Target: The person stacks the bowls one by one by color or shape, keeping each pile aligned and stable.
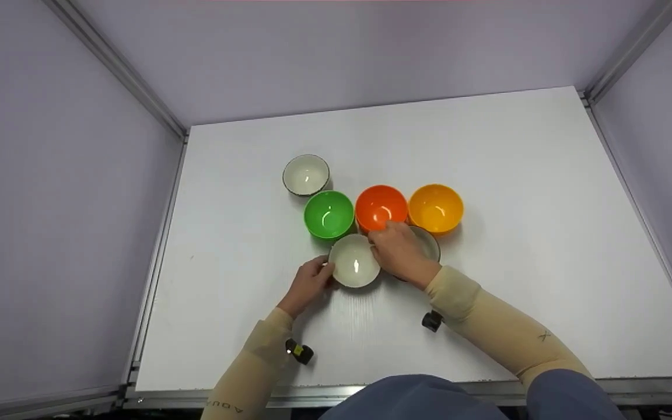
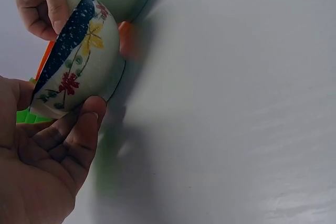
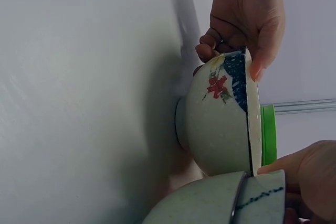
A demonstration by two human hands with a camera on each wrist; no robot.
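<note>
Both hands, left hand and right hand, grip the white bowl on the tabletop; only wrist views reveal its floral outside.

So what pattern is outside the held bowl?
Red and yellow flowers under a blue speckled band on the bowl; left wrist view.

A white surface fills the booth, matte and faintly scuffed, with soft glare near its front. Pale lilac walls close it in at the back and on both sides. Aluminium frame rails run along the wall corners and down the surface's left and right edges, and another metal rail borders the front edge. The light is even and diffuse.
</note>
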